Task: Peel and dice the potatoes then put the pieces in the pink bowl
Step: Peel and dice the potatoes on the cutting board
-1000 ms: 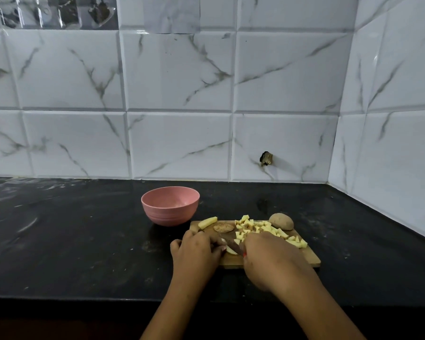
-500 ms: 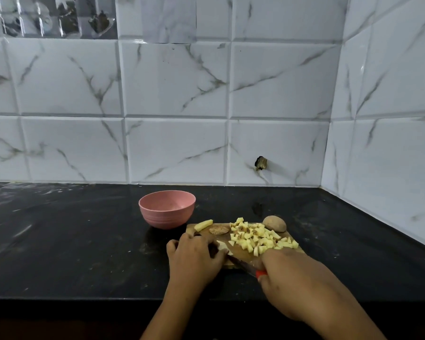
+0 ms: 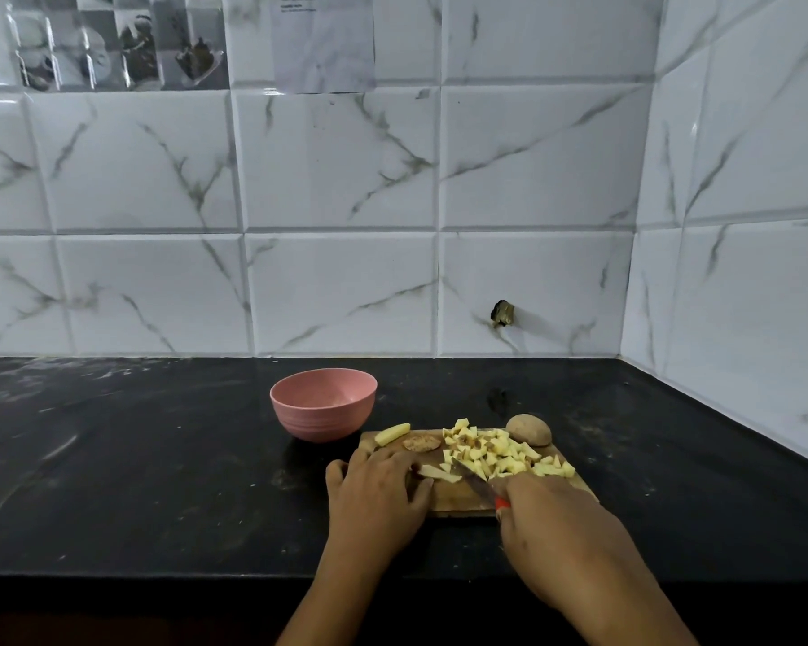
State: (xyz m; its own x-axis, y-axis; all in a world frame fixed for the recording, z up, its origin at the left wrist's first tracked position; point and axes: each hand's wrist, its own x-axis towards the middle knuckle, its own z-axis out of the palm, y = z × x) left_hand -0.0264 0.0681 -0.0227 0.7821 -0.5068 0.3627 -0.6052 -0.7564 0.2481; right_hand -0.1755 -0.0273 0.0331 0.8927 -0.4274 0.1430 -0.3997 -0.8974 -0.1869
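Dicing step: my right hand (image 3: 560, 529) grips the knife (image 3: 474, 482), and my left hand (image 3: 379, 494) curls over a peeled strip (image 3: 439, 473) on the cutting board (image 3: 458, 503). Diced pile (image 3: 500, 452) sits on the board; pink bowl (image 3: 323, 405) just beside it looks empty. Next: crosscut the strip, fingertips tucked, then do the unpeeled potato (image 3: 529, 429).

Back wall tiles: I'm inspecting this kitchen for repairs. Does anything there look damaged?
Yes. One tile in the lowest row, right of centre above the cutting board, has a dark, ragged hole, as if chipped or broken through. The other tiles look intact.
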